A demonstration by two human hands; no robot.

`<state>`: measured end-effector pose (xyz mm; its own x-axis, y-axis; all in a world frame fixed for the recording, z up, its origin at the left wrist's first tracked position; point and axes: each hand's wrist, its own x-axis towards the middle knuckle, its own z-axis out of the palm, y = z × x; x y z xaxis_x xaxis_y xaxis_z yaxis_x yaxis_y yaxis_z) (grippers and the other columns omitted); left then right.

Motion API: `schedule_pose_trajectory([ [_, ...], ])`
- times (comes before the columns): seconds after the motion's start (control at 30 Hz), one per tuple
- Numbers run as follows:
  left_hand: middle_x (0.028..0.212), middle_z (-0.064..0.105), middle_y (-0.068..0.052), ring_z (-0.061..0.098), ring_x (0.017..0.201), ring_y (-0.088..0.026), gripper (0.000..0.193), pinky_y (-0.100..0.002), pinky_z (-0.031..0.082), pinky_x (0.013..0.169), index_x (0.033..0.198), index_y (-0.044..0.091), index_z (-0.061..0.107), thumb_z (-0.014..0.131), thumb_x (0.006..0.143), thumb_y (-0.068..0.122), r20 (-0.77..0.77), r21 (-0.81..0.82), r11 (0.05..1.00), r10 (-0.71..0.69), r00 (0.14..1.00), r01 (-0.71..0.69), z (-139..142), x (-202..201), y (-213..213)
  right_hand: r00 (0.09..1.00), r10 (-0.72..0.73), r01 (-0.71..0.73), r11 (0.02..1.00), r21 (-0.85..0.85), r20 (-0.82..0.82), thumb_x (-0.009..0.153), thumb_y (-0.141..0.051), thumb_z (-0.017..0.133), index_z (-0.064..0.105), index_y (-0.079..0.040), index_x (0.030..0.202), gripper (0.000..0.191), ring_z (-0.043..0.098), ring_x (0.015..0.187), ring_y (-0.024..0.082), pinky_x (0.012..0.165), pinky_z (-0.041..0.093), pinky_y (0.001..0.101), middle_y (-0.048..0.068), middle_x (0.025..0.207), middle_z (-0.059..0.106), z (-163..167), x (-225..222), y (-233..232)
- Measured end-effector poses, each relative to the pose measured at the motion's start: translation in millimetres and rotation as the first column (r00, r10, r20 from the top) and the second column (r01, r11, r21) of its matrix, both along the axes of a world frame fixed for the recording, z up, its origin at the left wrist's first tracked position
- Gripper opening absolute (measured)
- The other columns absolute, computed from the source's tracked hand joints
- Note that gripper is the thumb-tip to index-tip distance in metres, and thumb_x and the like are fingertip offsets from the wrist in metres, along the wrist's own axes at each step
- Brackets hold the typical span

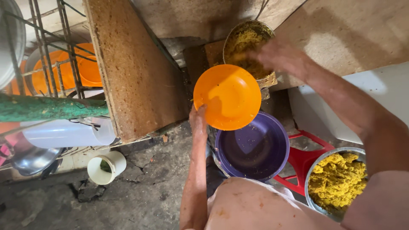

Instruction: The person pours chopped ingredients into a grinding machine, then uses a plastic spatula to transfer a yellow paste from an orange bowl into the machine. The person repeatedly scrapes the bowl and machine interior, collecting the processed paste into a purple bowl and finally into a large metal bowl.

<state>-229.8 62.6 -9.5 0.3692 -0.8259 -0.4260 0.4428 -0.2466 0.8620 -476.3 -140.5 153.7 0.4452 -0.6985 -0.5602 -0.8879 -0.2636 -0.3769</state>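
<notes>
My left hand (198, 117) grips the near-left rim of an orange plastic plate (230, 96), held tilted above a purple bucket (272, 159). My right hand (272, 55) reaches past the plate into a metal pot (243, 40) full of yellow crumbly mash; its fingers touch the mash and are blurred. The purple bucket looks nearly bare inside.
A metal bowl (336, 181) heaped with yellow mash sits at lower right on a red stool (303, 159). A worn wooden board (136, 72) leans at centre-left. A wire rack with orange plates (64, 70), a clear jug (68, 133), a small white cup (106, 167) and a steel bowl (32, 159) stand left.
</notes>
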Motion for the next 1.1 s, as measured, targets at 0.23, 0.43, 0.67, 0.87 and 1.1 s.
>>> schedule_pose_trajectory([
  [0.23,0.104,0.074,-0.011,0.066,0.091,-0.020,0.044,-0.033,0.052,0.080,0.130,0.003,0.067,0.058,0.091,0.023,0.200,0.117,0.990,-0.097,0.975,0.075,23,-5,-6,0.772,0.255,-0.623,0.484,-0.614,-0.582,0.093,-0.013,0.070,0.052,-0.014,0.148,0.058,0.063,0.075,0.019,0.068,0.055,0.0363,0.009,0.085,0.064,-49,-4,-55],
  [0.43,0.114,0.073,-0.008,0.067,0.102,-0.018,0.046,-0.032,0.051,0.088,0.131,0.007,0.064,0.059,0.089,0.024,0.185,0.133,0.989,-0.083,0.979,0.059,26,-5,0,0.879,0.217,-0.397,0.827,-0.398,-0.425,0.107,-0.012,0.055,0.039,-0.011,0.157,0.053,0.057,0.045,0.019,0.037,0.050,0.0301,0.016,0.065,0.062,-41,22,-36],
  [0.67,0.114,0.073,-0.009,0.066,0.101,-0.019,0.045,-0.032,0.050,0.088,0.132,0.005,0.065,0.058,0.091,0.022,0.185,0.086,0.995,-0.063,0.981,0.048,11,-4,3,0.882,0.375,-0.472,0.722,-0.507,-0.286,0.099,-0.011,0.063,0.047,-0.018,0.155,0.059,0.050,0.049,0.012,0.046,0.047,0.0266,0.006,0.062,0.060,-37,17,10],
  [0.87,0.111,0.071,-0.010,0.066,0.099,-0.020,0.040,-0.033,0.051,0.087,0.127,-0.001,0.065,0.060,0.092,0.018,0.020,-0.039,0.997,0.063,0.998,-0.063,-25,9,6,0.893,0.167,-0.275,0.938,-0.212,-0.419,0.102,-0.013,0.055,0.048,-0.022,0.153,0.052,0.045,0.044,0.011,0.038,0.042,0.0262,0.007,0.067,0.063,-36,8,3],
  [1.1,0.120,0.057,-0.015,0.063,0.110,-0.027,0.032,-0.041,0.056,0.095,0.123,-0.002,0.063,0.055,0.100,0.019,0.380,-0.386,0.915,0.273,0.884,-0.117,-46,37,41,0.915,-0.394,0.344,0.872,0.349,0.081,0.110,-0.024,0.050,0.066,-0.009,0.142,0.039,0.031,0.048,0.008,0.038,0.028,0.0238,0.011,0.087,0.061,-47,29,-9],
])
